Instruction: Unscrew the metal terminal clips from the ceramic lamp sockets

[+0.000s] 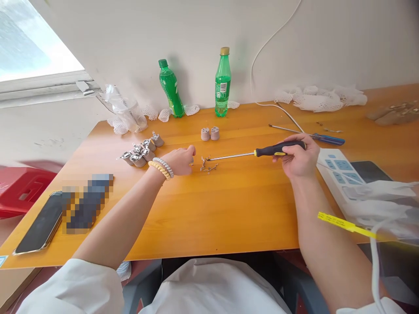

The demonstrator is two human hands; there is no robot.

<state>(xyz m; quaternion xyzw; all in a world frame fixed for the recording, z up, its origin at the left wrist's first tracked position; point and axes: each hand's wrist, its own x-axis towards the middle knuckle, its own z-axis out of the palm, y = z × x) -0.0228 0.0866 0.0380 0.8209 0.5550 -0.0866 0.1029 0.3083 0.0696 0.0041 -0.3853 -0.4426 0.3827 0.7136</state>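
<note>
Fingers of the right hand were clamped on the screwdriver, whose tip lay at nine o'clock, touching small metal clips on the bench. The left hand, fingers pinched together, rested just beside them.

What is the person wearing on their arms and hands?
Both hands are bare, with no gloves. The left hand has two bead bracelets at the wrist, one yellow and one pale silvery-white. The right hand wears nothing that shows. White sleeves cover only the upper arms, so the forearms are uncovered.
</note>
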